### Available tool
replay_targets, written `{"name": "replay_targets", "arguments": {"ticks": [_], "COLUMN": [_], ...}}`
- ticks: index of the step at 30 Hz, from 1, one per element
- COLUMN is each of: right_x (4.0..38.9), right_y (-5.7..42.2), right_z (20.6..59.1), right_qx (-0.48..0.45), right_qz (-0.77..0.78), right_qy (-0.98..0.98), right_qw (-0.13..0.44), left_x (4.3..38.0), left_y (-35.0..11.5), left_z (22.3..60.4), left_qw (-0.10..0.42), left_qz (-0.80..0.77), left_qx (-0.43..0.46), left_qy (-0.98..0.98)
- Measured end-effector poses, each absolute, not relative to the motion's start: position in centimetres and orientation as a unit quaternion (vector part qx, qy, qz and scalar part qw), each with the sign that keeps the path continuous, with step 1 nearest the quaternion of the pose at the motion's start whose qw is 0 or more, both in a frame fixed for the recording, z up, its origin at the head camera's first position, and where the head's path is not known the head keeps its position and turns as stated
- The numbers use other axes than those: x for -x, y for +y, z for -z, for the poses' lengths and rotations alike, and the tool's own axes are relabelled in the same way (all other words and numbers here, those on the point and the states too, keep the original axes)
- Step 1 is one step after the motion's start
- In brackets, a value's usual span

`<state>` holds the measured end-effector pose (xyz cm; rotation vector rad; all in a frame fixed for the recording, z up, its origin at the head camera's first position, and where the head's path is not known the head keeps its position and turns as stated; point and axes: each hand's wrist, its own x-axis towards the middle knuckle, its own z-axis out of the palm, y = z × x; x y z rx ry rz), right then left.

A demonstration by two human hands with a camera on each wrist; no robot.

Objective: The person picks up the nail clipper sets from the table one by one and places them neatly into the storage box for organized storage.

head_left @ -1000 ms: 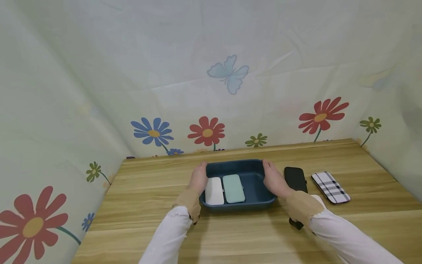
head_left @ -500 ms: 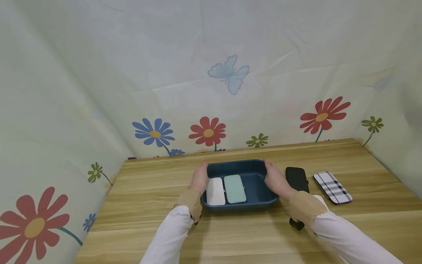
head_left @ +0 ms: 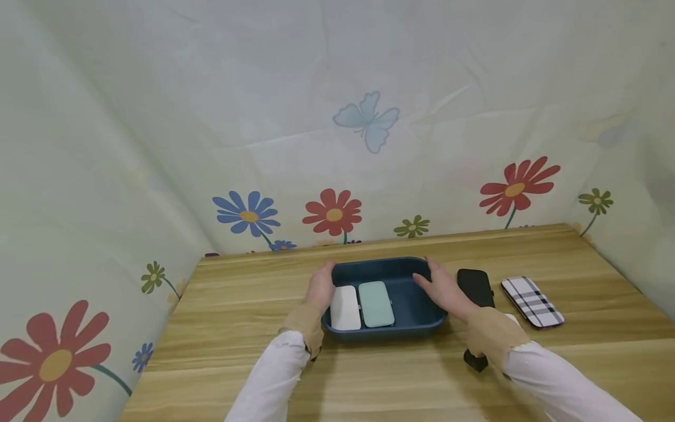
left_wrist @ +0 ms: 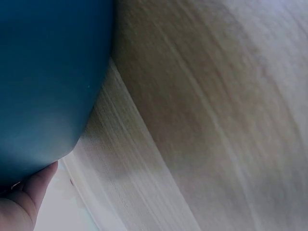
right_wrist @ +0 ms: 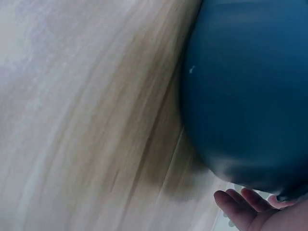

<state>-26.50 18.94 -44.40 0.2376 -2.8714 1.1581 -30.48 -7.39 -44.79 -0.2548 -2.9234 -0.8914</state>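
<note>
A dark blue rectangular tray (head_left: 385, 335) with rounded corners sits on the wooden table. Inside it, a white flat case (head_left: 345, 308) and a mint-green flat case (head_left: 377, 305) lie side by side in the left part. My left hand (head_left: 320, 285) grips the tray's left rim; in the left wrist view, its fingers (left_wrist: 41, 185) meet the tray's outer wall. At the right rim is my right hand (head_left: 442, 287), its thumb raised off the rim over the tray's inside and its fingers loosely extended along the outer side.
Right of the tray lie a black case (head_left: 474, 286) and a plaid case (head_left: 532, 301). A white item (head_left: 512, 318) is mostly hidden behind the right wrist. The wooden table (head_left: 237, 310) ends at a flower-printed sheet (head_left: 263, 146) behind and at the sides.
My right hand has loosened from the tray's rim, its thumb lifting away and spreading inward. The left hand keeps its grip, and the tray and cases stay where they were.
</note>
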Motion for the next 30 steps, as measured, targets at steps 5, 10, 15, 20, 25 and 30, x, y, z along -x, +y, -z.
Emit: {"name": "replay_targets", "arguments": {"ticks": [5,10,15,20,25,30], "right_x": [26.5,26.5,26.5,26.5,26.4,26.3], "right_y": [19.5,20.2,20.8,21.4,21.8,22.2], "right_z": [44.1,44.3,44.4,44.5,44.4,44.4], "right_qx": [-0.060,-0.060,-0.058,-0.047,-0.033,-0.022], "right_qz": [-0.394,-0.401,-0.403,-0.392,-0.386,-0.380], "right_qy": [-0.917,-0.914,-0.912,-0.917,-0.921,-0.924], "right_qw": [0.014,0.033,0.047,0.054,0.046,0.036], "left_x": [30.6,30.6,30.6,30.6,30.7,30.7], "left_y": [-7.4,-7.3,-7.4,-7.5,-7.5,-7.4], "left_z": [44.9,45.0,45.1,45.3,45.4,45.3], "left_qw": [0.041,0.040,0.046,0.049,0.047,0.046], "left_qz": [0.292,0.288,0.294,0.293,0.293,0.293], "left_qx": [0.085,0.086,0.088,0.088,0.086,0.084], "left_qy": [-0.952,-0.953,-0.951,-0.951,-0.951,-0.951]}}
